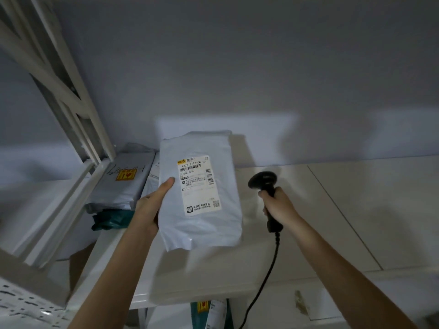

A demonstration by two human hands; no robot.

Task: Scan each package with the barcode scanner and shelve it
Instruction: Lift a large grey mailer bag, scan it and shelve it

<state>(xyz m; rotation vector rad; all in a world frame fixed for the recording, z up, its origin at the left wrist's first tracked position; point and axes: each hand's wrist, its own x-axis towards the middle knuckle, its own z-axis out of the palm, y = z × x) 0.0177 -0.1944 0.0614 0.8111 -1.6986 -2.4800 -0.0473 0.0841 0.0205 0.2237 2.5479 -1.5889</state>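
Currently logging: one moment of the scan-and-shelve round, all places given relative to the white shelf [308, 210].
Package in hand: we are holding a grey poly mailer [199, 198] upright just above the white shelf, its printed label [198, 185] facing us.
Left hand: our left hand [152, 205] is grasping the grey poly mailer by its left edge, thumb lying on the front beside the label.
Right hand: our right hand [278, 205] is clenching the handle of the barcode scanner [267, 191], whose head is hovering above the white shelf, just right of the mailer.
Scanner cable: a black cord [266, 276] is trailing down past the front edge of the white shelf.
Already stored: a grey parcel with an orange sticker [123, 181] and a dark green bag [111, 219] are lying at the left end of the white shelf, near the metal upright [78, 115].
Below the shelf: more packages [209, 309] are showing partly under its front edge.
Step in hand: we are judging this as the scanning step, with shelving not yet done.
Scan status: we cannot tell whether the beam is firing; no light is showing on the label.
Next move calls for: aiming the scanner head squarely at the label's barcodes, keeping the soft mailer flat, then setting it down beside the stored parcels.
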